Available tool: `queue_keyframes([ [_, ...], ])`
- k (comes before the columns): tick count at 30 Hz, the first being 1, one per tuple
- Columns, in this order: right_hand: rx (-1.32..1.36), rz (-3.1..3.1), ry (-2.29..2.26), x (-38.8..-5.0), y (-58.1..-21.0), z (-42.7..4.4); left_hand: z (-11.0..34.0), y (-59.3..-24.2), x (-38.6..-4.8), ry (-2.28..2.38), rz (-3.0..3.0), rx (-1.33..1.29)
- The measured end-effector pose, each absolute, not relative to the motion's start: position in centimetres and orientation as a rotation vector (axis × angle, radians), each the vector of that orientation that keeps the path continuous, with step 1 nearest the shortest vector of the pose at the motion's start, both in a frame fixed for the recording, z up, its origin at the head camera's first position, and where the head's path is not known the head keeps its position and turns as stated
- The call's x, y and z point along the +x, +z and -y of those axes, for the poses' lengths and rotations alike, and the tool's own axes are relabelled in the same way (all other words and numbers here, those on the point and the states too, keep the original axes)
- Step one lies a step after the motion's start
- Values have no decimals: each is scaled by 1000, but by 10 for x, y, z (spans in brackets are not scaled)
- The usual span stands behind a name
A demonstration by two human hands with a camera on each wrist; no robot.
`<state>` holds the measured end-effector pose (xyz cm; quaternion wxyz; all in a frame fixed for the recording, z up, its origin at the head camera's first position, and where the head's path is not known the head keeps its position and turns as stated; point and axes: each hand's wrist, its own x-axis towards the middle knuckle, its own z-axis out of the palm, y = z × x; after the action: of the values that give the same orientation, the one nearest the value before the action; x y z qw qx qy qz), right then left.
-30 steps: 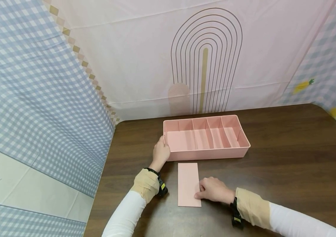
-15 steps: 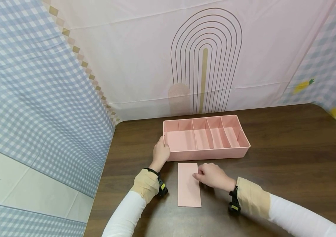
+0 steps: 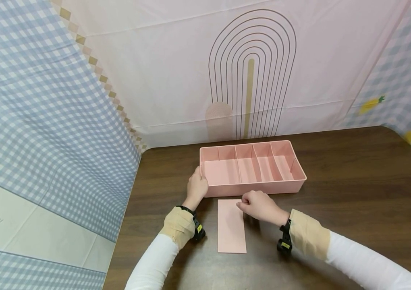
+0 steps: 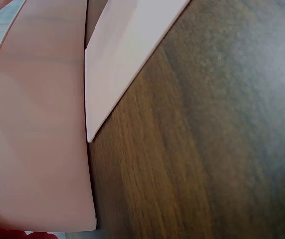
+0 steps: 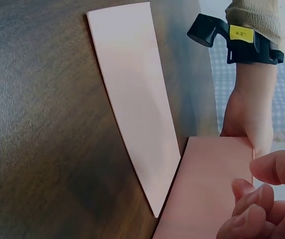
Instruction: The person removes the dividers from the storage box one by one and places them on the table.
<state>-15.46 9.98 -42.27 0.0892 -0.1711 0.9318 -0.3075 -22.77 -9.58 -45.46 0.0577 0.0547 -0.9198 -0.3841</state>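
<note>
A long pink organizer box [image 3: 256, 188] with several compartments stands on the table. My left hand [image 3: 196, 185] grips its left end, thumb at the front corner; the other fingers are mostly hidden. In front of the box a flat pink rectangular panel [image 3: 230, 233] lies on the table, its far end close to the front wall. My right hand [image 3: 261, 207] hovers over the panel's far right corner, holding nothing. In the right wrist view the right fingers [image 5: 251, 211] are loosely curled, the thumb apart from them, in front of the box wall [image 5: 202, 184].
The dark wood table [image 3: 354, 193] extends right of the box and toward me. A printed cloth [image 3: 176, 72] hangs behind the table, and a blue checked cloth [image 3: 82, 100] hangs along its left side.
My right hand has moved away from me along the panel's right edge, toward the box. My left hand, the box and the panel stay in place.
</note>
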Motion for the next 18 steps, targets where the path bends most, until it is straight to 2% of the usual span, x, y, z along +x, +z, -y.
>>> queue_keyframes([
  [18,-520,-2859,-966,-171,-413,-103,96,-454,-227,-1162,2792,159],
])
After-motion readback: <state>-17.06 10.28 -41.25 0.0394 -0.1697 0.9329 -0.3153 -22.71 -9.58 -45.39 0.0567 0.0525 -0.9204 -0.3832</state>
